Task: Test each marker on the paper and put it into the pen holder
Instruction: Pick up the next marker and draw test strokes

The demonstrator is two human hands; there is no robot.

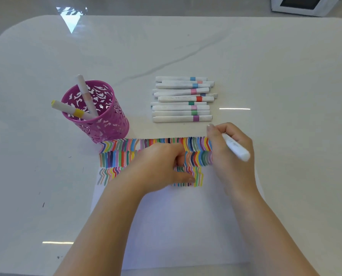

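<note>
Desk (245,56) was glossy, smooth, marble-like with grey veining; paper (176,226) matt white; pen holder (106,124) perforated, magenta, seemingly metal; markers (182,108) smooth white plastic.

L grip (162,166) palm down, fingers curled; R grip (226,164) pinches marker (238,150).

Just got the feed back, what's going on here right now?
A person is testing markers. The right hand grips a white marker over the striped paper, while the left hand rests curled on the sheet; whether it holds anything is unclear. The pink pen holder already has two markers in it. A pile of markers lies beyond the paper.
</note>
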